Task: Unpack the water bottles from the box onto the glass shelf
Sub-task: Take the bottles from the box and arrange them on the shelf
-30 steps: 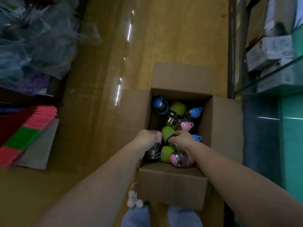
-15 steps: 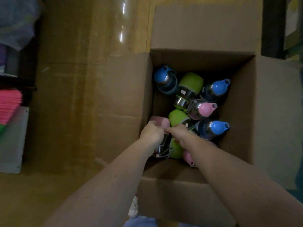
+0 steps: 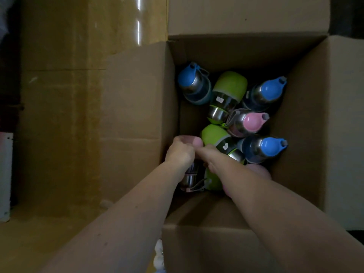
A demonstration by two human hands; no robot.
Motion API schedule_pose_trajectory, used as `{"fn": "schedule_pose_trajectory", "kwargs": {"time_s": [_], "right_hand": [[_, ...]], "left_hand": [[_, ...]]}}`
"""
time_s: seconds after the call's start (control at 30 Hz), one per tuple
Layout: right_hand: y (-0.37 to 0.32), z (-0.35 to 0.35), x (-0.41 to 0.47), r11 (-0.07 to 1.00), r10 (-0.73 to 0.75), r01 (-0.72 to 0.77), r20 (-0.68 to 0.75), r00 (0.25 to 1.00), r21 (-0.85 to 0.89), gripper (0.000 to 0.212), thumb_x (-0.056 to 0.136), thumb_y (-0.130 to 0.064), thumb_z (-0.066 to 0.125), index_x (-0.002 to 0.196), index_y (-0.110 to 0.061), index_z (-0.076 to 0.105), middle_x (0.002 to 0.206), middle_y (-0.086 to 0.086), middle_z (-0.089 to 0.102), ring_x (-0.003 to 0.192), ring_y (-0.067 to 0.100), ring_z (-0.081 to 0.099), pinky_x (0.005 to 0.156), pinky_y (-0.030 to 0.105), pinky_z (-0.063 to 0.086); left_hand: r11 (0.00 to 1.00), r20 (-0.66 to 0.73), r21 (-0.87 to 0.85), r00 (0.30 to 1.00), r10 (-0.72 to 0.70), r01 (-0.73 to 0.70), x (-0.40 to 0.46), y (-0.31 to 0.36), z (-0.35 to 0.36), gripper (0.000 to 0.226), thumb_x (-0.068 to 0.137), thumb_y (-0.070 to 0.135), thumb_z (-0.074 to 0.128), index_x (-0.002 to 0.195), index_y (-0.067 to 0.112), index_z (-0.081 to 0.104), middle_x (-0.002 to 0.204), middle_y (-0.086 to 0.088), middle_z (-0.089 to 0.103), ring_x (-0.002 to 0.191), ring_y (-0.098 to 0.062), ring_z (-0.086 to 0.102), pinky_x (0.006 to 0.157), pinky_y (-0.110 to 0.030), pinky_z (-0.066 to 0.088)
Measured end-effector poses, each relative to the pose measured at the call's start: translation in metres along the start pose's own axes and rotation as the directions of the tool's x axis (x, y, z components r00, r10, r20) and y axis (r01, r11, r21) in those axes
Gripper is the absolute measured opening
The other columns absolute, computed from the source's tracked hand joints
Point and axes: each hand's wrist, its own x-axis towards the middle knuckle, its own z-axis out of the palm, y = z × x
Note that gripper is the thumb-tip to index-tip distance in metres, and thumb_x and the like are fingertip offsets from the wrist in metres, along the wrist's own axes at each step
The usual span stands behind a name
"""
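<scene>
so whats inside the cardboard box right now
The cardboard box holds water bottles: three blue-capped, one pink-capped, and green ones. The left hand and right hand reach among them, covering more bottles near the front. The box floor is hidden.

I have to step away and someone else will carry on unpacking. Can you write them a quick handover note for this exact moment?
Left hand: inside the box, grip closed on a pink bottle by the left wall.
Right hand: also in the box, fingers curled at a green bottle beside it; the exact hold is hidden.
Still in the box: three blue-capped bottles, a pink-capped one, another green one, and more partly hidden under the arms.
Done: nothing visibly lifted out yet; the glass shelf is out of view.
Left: lift these two out, shelve them, then repeat for the rest.
</scene>
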Motion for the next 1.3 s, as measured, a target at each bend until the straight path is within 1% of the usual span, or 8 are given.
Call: {"fn": "schedule_pose_trajectory", "kwargs": {"time_s": [0.1, 0.43, 0.63, 0.77, 0.93, 1.07, 1.17, 1.3], "right_hand": [[0.006, 0.007, 0.004, 0.999, 0.034, -0.034, 0.004, 0.999, 0.034, 0.054, 0.085, -0.024, 0.068, 0.127, 0.003, 0.049, 0.112, 0.019, 0.063, 0.1, 0.03, 0.063, 0.077, 0.032, 0.049], [0.025, 0.012, 0.022, 0.993, -0.008, 0.009, -0.013, 1.0, 0.117, 0.07, 0.072, -0.037, 0.076, 0.128, -0.004, 0.051, 0.114, 0.016, 0.064, 0.095, 0.027, 0.064, 0.073, 0.03, 0.051], [0.035, -0.013, 0.001, 0.954, -0.258, 0.247, 0.039, 0.965, 0.172, 0.096, 0.051, -0.034, 0.087, 0.136, -0.019, 0.045, 0.122, 0.005, 0.062, 0.108, 0.018, 0.06, 0.089, 0.029, 0.049], [0.028, -0.049, -0.021, 0.909, -0.411, 0.404, 0.052, 0.91, 0.104, 0.088, 0.056, -0.017, 0.088, 0.127, -0.032, 0.04, 0.125, -0.005, 0.055, 0.116, 0.016, 0.053, 0.099, 0.034, 0.046], [0.009, -0.075, -0.061, 0.719, -0.634, 0.643, 0.131, 0.763, -0.265, 0.099, 0.052, -0.014, 0.089, 0.127, -0.04, 0.03, 0.124, -0.015, 0.045, 0.12, 0.011, 0.045, 0.101, 0.035, 0.044], [0.003, -0.082, -0.077, 0.401, -0.761, 0.738, 0.25, 0.598, -0.542, 0.103, 0.056, -0.025, 0.089, 0.141, -0.022, 0.031, 0.143, -0.002, 0.038, 0.134, 0.015, 0.034, 0.11, 0.03, 0.031], [0.005, -0.082, -0.079, 0.184, -0.856, 0.779, 0.293, 0.427, -0.599, 0.098, 0.061, -0.027, 0.086, 0.141, -0.019, 0.03, 0.147, 0.007, 0.037, 0.14, 0.02, 0.028, 0.115, 0.041, 0.026], [0.009, -0.083, -0.084, 0.247, -0.855, 0.755, 0.231, 0.465, -0.607, 0.095, 0.072, -0.017, 0.079, 0.144, -0.029, 0.018, 0.155, 0.007, 0.024, 0.141, 0.011, 0.015, 0.116, 0.034, 0.02]], "left_hand": [[1.0, 0.007, 0.006, 1.0, -0.004, 0.004, 0.001, -0.001, -0.001, 0.041, 0.096, 0.009, 0.039, 0.135, 0.014, 0.044, 0.132, -0.013, 0.052, 0.121, -0.03, 0.049, 0.102, -0.031, 0.041], [1.0, 0.027, 0.016, 1.0, -0.002, 0.001, 0.004, -0.006, -0.005, 0.043, 0.097, 0.008, 0.037, 0.14, 0.014, 0.04, 0.136, -0.014, 0.049, 0.122, -0.029, 0.05, 0.094, -0.027, 0.04], [0.991, -0.011, 0.018, 0.991, -0.13, 0.13, 0.007, -0.001, -0.002, 0.039, 0.098, 0.012, 0.036, 0.133, -0.002, 0.046, 0.134, -0.023, 0.051, 0.124, -0.036, 0.05, 0.104, -0.04, 0.043], [0.963, 0.07, -0.139, 0.972, -0.225, 0.233, 0.0, 0.014, -0.003, 0.049, 0.099, 0.037, 0.032, 0.132, 0.004, 0.047, 0.128, -0.021, 0.056, 0.113, -0.035, 0.059, 0.092, -0.036, 0.049], [0.917, 0.275, -0.21, 0.92, -0.279, 0.34, -0.016, 0.034, -0.008, 0.065, 0.094, 0.054, 0.038, 0.146, 0.016, 0.028, 0.141, -0.018, 0.043, 0.117, -0.039, 0.055, 0.082, -0.041, 0.046], [0.872, 0.336, -0.279, 0.892, -0.303, 0.401, -0.019, 0.04, -0.014, 0.072, 0.079, 0.064, 0.057, 0.133, 0.019, 0.04, 0.131, -0.013, 0.046, 0.113, -0.036, 0.052, 0.076, -0.048, 0.049], [0.878, 0.374, -0.284, 0.888, -0.268, 0.385, -0.023, 0.041, -0.017, 0.068, 0.071, 0.063, 0.065, 0.12, 0.018, 0.05, 0.118, -0.013, 0.054, 0.098, -0.031, 0.055, 0.063, -0.043, 0.051], [0.903, 0.354, -0.324, 0.921, -0.162, 0.284, -0.032, 0.042, -0.015, 0.054, 0.073, 0.052, 0.069, 0.115, 0.02, 0.057, 0.111, -0.009, 0.058, 0.095, -0.025, 0.056, 0.069, -0.039, 0.053]]}}
